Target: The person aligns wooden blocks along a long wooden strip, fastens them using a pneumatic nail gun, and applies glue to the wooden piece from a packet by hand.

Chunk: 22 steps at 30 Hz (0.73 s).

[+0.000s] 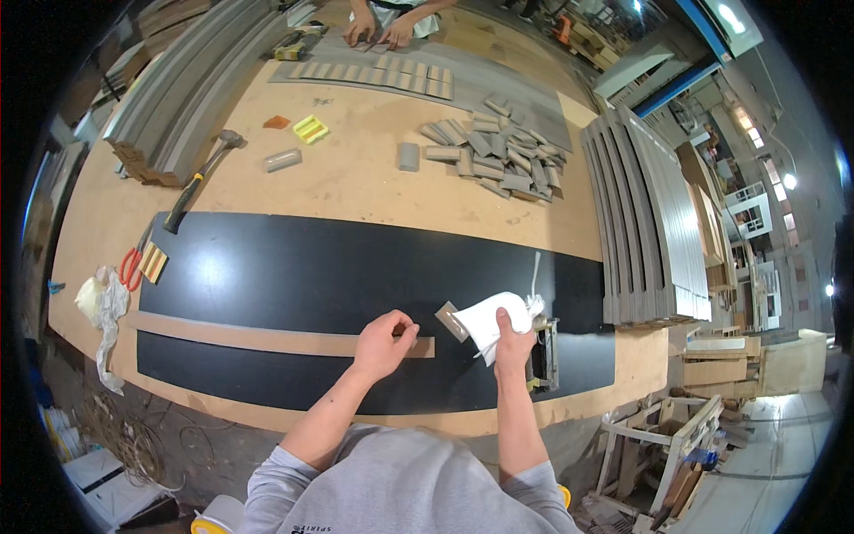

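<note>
My right hand is closed round a soft white bag, gathered at its far end where a pale tail sticks out. Against the bag's left end lies a small grey block. Curled fingers and thumb meet on my left hand, just over the right part of a long brown strip; anything between them is too small to make out. The strip lies across a black panel. Just right of my right hand stands a metal-framed tool, partly hidden.
Grey blocks are heaped beyond the panel. A hammer and red-handled pliers lie left. Long grey profiles and stacked panels flank the table. Across it, another person's hands work near rows of blocks.
</note>
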Tool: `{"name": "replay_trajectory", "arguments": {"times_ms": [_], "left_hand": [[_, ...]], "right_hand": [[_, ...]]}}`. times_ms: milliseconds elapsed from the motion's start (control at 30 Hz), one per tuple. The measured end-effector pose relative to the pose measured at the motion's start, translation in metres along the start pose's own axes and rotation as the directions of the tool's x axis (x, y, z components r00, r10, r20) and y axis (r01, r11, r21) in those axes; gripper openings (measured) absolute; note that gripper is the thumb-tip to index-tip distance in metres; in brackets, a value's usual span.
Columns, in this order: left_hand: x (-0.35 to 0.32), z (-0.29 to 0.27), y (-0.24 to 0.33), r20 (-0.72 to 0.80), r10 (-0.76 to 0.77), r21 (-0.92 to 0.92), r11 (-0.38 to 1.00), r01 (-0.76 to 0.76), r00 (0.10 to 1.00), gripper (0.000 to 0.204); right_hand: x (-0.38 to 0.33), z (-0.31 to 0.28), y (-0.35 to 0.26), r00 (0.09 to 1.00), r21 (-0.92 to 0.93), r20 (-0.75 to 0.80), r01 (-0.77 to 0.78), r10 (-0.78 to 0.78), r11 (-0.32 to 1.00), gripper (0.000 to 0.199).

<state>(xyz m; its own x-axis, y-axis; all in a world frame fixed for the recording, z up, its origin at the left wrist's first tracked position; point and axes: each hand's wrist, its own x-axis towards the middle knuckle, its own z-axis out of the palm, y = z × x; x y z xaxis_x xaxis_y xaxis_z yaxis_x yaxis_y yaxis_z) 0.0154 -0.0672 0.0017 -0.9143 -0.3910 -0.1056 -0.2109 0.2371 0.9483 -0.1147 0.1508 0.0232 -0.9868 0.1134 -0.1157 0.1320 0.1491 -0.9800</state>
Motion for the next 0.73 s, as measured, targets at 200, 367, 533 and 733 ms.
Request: {"name": "replay_trajectory", "arguments": {"times_ms": [200, 367, 533, 733], "left_hand": [[-0.002, -0.001, 0.002, -0.022, 0.013, 0.041, 0.999, -0.012, 1.0, 0.024], [-0.001, 0.0, -0.007, -0.048, 0.05, 0.023, 0.999, -0.049, 0.998, 0.03], [0.0, 0.0, -0.008, -0.056, 0.15, 0.085, 0.986, -0.145, 0.987, 0.041], [-0.001, 0.002, -0.014, -0.055, 0.165, 0.073, 0.984, -0.161, 0.985, 0.043]], "right_hand": [[0.008, 0.007, 0.009, 0.997, -0.112, 0.043, 0.063, -0.058, 0.992, 0.047], [0.005, 0.008, 0.0, 0.998, -0.15, 0.052, 0.054, -0.046, 0.987, 0.05], [0.0, -0.007, -0.001, 0.998, -0.197, 0.026, 0.055, -0.051, 0.979, 0.051], [-0.011, -0.031, -0.002, 0.997, -0.162, 0.009, 0.078, -0.078, 0.984, 0.049]]}}
